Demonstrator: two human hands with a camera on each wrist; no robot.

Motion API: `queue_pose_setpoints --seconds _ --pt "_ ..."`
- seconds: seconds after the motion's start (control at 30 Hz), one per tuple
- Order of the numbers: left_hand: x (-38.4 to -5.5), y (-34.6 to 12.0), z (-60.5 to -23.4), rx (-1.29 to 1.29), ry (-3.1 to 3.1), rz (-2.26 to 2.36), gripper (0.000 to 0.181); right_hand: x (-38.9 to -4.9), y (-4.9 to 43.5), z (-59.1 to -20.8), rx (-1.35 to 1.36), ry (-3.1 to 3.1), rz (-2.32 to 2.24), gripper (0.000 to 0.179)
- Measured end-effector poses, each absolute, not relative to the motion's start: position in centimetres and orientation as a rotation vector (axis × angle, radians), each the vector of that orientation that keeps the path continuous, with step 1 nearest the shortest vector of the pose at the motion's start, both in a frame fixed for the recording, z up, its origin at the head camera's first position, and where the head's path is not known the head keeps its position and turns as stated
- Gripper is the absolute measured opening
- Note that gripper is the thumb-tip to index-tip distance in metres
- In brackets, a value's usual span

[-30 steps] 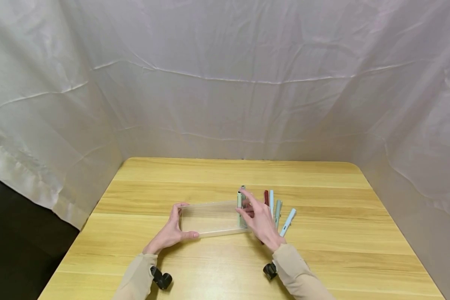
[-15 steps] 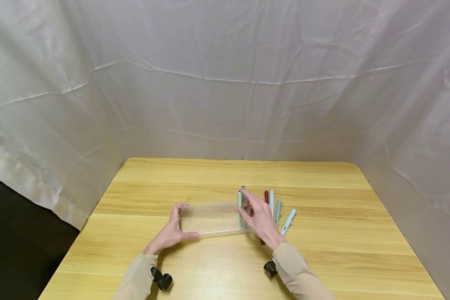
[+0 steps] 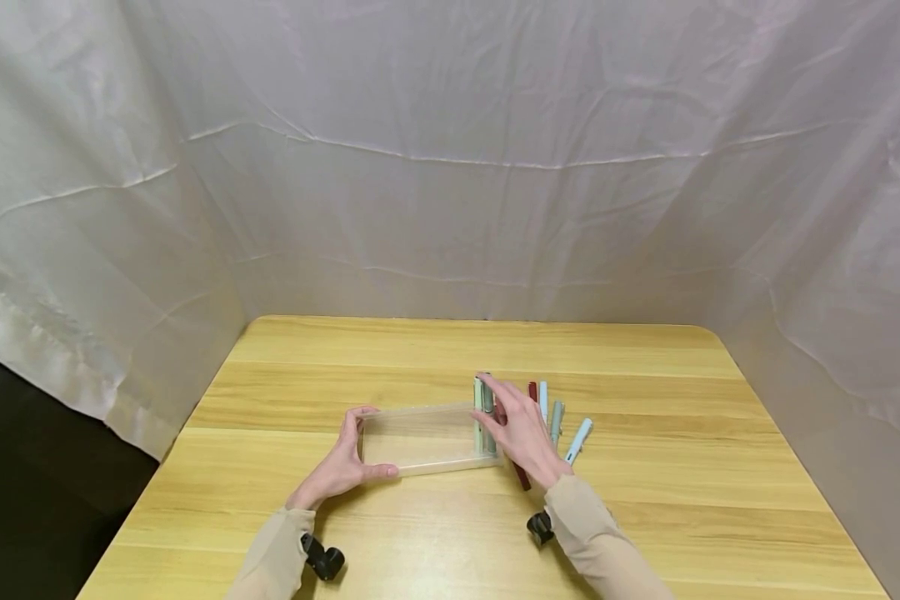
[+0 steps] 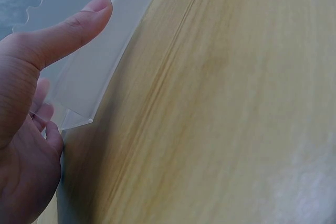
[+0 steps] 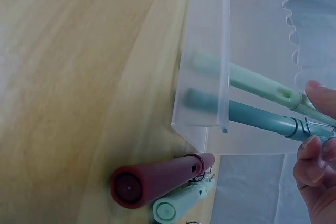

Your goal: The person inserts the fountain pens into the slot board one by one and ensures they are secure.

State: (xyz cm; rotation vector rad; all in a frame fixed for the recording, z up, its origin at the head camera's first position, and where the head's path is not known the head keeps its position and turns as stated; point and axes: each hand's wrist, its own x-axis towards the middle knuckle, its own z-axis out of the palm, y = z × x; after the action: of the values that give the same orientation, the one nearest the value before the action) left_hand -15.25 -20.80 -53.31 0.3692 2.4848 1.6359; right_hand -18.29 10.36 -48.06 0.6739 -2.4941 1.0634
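My left hand [image 3: 342, 457] grips the left end of a clear plastic pen tray [image 3: 442, 464], thumb over its near wall. In the left wrist view, the tray's notched edge shows behind the thumb [image 4: 79, 32]. Two pens stand across the tray's right end: a light green pen [image 5: 260, 83] and a teal pen [image 5: 262, 118]. My right hand [image 3: 523, 433] holds the light green pen at its cap, thumb on one side. Its curled fingertips [image 5: 310, 166] touch the teal pen's cap. The pens' far ends are partly hidden by the right hand.
Right of the tray lie a dark red pen [image 5: 157, 179], a mint pen [image 5: 181, 203], a grey-green pen [image 3: 557, 421] and light blue pens, one farthest right [image 3: 579, 440]. The wooden table [image 3: 682, 500] is bounded by pale curtains [image 3: 450, 208].
The light green pen has shifted slightly away from me and sits closer to the teal pen. My right fingers have moved a little with it. The left hand and tray stay put.
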Motion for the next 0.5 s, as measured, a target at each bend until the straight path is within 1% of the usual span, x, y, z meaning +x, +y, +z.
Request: queue_pose_setpoints --seconds 0.5 --pt "-15.22 -20.78 -53.13 0.361 2.478 1.637 0.1 -18.36 10.38 -47.97 0.663 -2.549 1.076 0.06"
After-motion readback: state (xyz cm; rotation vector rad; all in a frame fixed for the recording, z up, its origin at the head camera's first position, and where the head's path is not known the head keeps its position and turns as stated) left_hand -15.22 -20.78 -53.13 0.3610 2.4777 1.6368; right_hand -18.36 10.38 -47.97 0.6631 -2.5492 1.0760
